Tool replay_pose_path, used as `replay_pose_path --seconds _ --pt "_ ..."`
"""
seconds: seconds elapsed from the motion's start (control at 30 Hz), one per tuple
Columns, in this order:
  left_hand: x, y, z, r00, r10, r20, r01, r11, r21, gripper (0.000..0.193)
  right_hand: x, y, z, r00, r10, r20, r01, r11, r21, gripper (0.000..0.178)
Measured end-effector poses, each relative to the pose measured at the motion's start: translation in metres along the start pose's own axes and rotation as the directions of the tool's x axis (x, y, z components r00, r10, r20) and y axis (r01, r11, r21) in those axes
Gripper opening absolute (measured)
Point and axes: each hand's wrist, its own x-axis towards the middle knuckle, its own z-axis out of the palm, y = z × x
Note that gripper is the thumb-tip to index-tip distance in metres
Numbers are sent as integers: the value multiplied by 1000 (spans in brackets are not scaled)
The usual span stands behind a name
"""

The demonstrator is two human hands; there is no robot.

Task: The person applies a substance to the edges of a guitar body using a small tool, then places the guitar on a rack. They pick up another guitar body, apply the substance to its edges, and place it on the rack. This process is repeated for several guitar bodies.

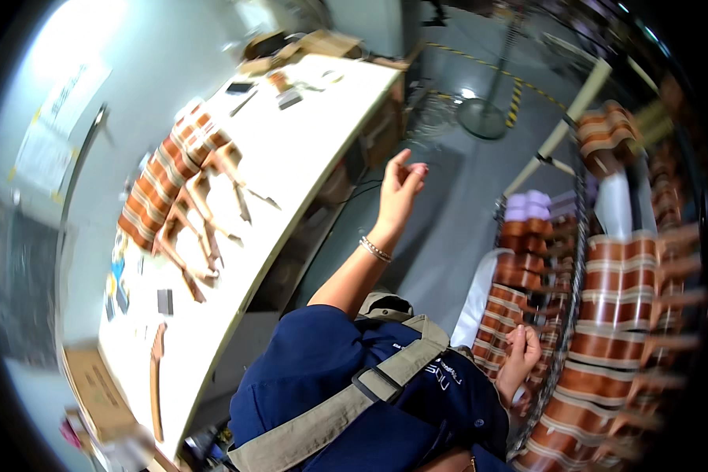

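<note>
My left hand (402,187), with a beaded bracelet at the wrist, is raised over the floor beside the white table (291,169). Its fingers are loosely apart and nothing shows in them. Low on the right, my right hand (522,351) has its fingers curled in. Whether it holds something small I cannot make out. Just beside it, brown ukulele-like bodies (502,315) with cream edges stand packed in a rack. A similar row of bodies (169,177) lies on the table, wooden necks (200,236) pointing toward me. One loose wooden neck (156,385) lies nearer.
A larger row of striped bodies (612,299) fills the rack on the far right, necks sticking outward. Pale rack posts (562,130) rise beyond. A round stand base (481,118) is on the grey floor. A cardboard box (98,389) stands by the table's near left end.
</note>
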Motion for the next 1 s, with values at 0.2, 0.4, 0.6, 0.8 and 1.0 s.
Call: replay_pose_path --seconds 0.2,0.4,0.6,0.8,1.0 --pt "63 41 -221 790 -34 -613 -259 886 -383 49 74 -8 126 965 37 259 -46 999 29 28" --pt "158 44 -379 723 -326 -609 -669 -111 -735 108 82 -32 266 800 50 598 30 992 -123 20" --pt "198 14 -436 558 -319 -766 -827 -290 -482 114 75 -40 306 589 94 802 293 901 -320 10" --pt "198 14 -444 414 -305 -858 -904 -250 -347 98 86 -26 297 592 203 780 333 820 -466 14" --pt "169 25 -402 305 -317 -898 -952 -87 -292 67 92 -17 287 560 178 809 333 846 -416 14"
